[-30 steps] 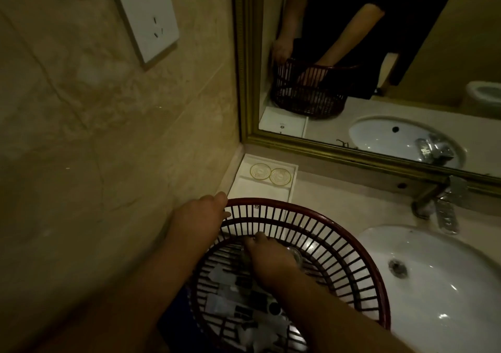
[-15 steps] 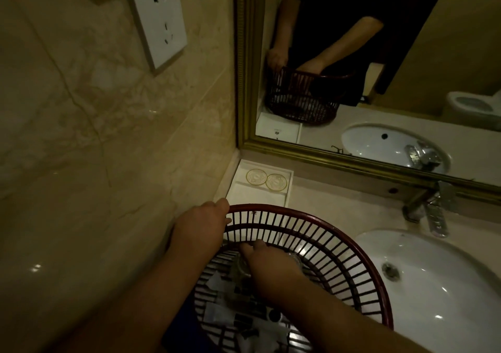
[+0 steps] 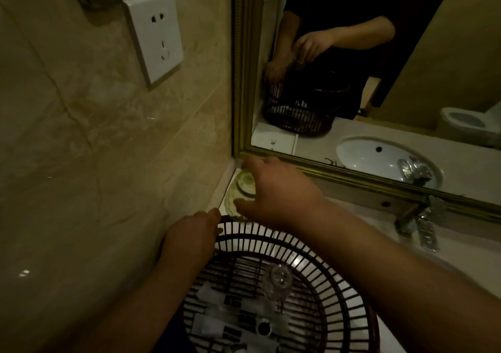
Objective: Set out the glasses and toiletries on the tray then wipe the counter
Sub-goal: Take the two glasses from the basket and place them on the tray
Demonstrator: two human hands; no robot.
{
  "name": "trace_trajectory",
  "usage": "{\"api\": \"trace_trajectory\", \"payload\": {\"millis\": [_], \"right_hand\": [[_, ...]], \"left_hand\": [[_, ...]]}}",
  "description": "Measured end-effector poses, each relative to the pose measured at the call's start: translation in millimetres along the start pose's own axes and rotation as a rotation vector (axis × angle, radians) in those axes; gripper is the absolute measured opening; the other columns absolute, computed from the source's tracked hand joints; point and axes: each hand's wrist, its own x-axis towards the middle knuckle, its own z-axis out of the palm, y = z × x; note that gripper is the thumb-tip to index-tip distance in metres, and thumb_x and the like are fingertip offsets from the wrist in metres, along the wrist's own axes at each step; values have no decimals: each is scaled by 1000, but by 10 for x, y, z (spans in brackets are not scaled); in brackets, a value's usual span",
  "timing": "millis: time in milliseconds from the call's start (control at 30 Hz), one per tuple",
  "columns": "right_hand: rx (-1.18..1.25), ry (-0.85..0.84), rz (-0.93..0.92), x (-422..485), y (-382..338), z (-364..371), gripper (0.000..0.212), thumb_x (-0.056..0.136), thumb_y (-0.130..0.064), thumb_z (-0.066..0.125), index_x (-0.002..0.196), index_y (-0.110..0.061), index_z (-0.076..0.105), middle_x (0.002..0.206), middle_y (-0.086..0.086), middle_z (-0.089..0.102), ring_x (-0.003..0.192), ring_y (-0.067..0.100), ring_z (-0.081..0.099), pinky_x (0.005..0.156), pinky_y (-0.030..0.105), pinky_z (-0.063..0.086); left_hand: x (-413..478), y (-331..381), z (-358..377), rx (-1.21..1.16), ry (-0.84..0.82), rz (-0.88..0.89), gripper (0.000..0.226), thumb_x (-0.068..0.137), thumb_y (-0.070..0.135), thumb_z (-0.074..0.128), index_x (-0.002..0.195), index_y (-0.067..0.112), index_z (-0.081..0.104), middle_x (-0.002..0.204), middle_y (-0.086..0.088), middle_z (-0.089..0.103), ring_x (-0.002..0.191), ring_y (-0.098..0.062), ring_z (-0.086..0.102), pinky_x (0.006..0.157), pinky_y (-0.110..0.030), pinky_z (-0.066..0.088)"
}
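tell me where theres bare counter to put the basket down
Bare counter lies between the mirror frame and the basket, left of the faucet. The corner is crowded: the right hand holds a glass over the tray, left hand on the basket rim.

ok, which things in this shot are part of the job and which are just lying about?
Part of the job:
- glass held by the right hand over the white tray
- second glass in the basket
- toiletry packets in the basket
- left hand on the basket rim
- counter

Just there:
- sink
- tap
- mirror
- wall socket
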Motion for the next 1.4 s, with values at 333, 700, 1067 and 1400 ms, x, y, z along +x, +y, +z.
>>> {"api": "trace_trajectory", "payload": {"millis": [333,700,1067,1400], "right_hand": [[11,-160,77,1259,838,1097,79,81,-41,77,148,-21,40,133,14,57,114,33,61,89,41,54],[-8,-269,63,2042,1472,2111,88,89,-35,71,158,-14,20,136,25,56,116,40,60,91,39,48],[-71,-305,100,2247,1565,2465,62,94,-29,63,148,-12,37,134,24,52,113,40,60,92,45,52],[-167,-157,28,1781,1070,1448,40,92,-29,56,132,-25,58,121,7,66,103,29,65,77,38,57]], "left_hand": [[-14,27,39,21,34,-6,19,93,42,60,96,24,55,82,1,64,66,-20,61,55,-34,50],[-34,-12,60,15,204,67,18,88,36,63,82,22,56,67,-1,56,52,-26,52,44,-38,45],[22,-2,119,14,75,19,36,75,41,78,76,30,44,62,8,51,45,-15,46,42,-24,19],[-1,-12,128,39,20,-52,17,96,45,51,96,29,45,83,4,57,66,-20,56,51,-32,43]]}}
